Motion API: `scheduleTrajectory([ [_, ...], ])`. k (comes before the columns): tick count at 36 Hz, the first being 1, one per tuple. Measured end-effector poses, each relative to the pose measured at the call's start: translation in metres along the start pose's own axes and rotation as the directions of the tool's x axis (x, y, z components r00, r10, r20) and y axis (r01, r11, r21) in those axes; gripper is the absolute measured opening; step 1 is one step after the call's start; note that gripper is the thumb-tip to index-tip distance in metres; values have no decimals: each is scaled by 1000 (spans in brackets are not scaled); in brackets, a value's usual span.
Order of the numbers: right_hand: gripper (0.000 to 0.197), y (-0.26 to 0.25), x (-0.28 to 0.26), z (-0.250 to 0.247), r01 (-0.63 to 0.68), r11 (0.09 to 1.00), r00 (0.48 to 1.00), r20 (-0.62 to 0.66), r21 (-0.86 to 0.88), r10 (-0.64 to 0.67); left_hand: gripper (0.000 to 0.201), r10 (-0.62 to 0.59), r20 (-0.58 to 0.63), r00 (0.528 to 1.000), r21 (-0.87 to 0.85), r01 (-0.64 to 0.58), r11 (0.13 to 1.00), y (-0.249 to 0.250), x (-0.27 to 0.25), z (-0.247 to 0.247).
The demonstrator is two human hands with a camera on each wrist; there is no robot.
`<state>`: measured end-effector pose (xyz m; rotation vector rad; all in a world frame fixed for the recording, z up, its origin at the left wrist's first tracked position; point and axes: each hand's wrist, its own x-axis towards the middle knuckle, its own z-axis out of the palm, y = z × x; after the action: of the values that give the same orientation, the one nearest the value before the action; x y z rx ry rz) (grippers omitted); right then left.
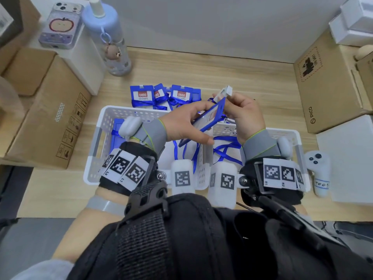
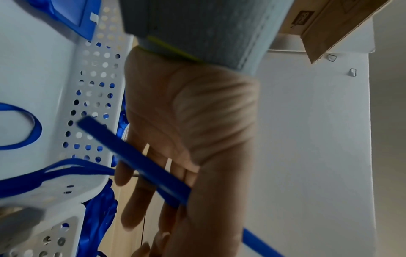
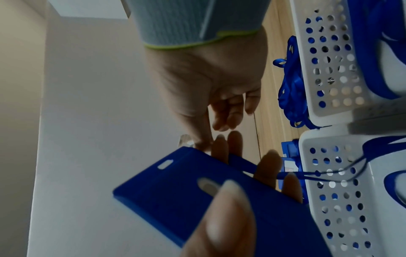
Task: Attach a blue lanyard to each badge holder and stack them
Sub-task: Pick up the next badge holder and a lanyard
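Observation:
My left hand [image 1: 187, 126] grips a blue badge holder [image 1: 212, 116] above the two white baskets, thumb on its near face and fingers behind. The holder's back and slot hole [image 3: 175, 187] fill the right wrist view; the left wrist view catches it edge-on [image 2: 136, 160]. At the holder's top end my right hand [image 1: 229, 102] pinches a clear clip [image 1: 225, 91]. Blue lanyard loops [image 1: 226, 150] hang below into the baskets; whether one is joined to the holder I cannot tell. Several badges wrapped in lanyards [image 1: 161, 97] lie beyond the baskets.
The left basket [image 1: 105, 126] holds blue holders, the right basket [image 1: 292, 136] lanyards. Cardboard boxes [image 1: 46, 118] flank the wooden table on the left and another [image 1: 323, 83] on the right. A water bottle [image 1: 109, 37] and phone [image 1: 60, 25] stand back left, a white controller [image 1: 319, 170] at right.

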<state>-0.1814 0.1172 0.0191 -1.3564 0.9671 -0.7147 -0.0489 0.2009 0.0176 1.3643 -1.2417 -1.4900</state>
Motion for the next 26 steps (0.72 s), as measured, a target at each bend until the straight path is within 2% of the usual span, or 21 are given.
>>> scheduleTrajectory([
  [3,6,1,0,-2,8,999,999,-40,44,-6,64,-24,19,1000,-2,24,1000,-3,0,0],
  [7,15,2,6,-9,45,969,994,-105,241,-20,59,-77,21,997,2,77,997,-13,0,-1],
  [9,18,-3,7,-13,63,939,993,-115,337,-25,57,-101,22,995,-9,101,995,-20,0,-2],
  [12,21,-8,6,-16,78,848,993,-115,524,-21,57,-95,31,995,-64,97,993,-26,-1,-3],
  [14,24,-7,6,-16,69,823,991,-132,563,7,58,-72,42,996,-132,77,988,-25,-3,-3],
  [17,24,-2,7,-17,11,855,992,-115,519,57,60,27,34,999,-326,-14,945,-21,-6,-3],
  [20,25,5,6,-12,-56,914,996,-39,402,78,69,144,62,988,-485,-96,869,-14,-5,-2],
  [23,22,14,5,-4,-102,976,995,36,192,97,73,199,68,978,-534,-133,835,-5,-1,-1],
  [26,26,18,0,3,-180,975,977,143,128,161,70,216,37,976,-565,-158,810,0,2,0],
])
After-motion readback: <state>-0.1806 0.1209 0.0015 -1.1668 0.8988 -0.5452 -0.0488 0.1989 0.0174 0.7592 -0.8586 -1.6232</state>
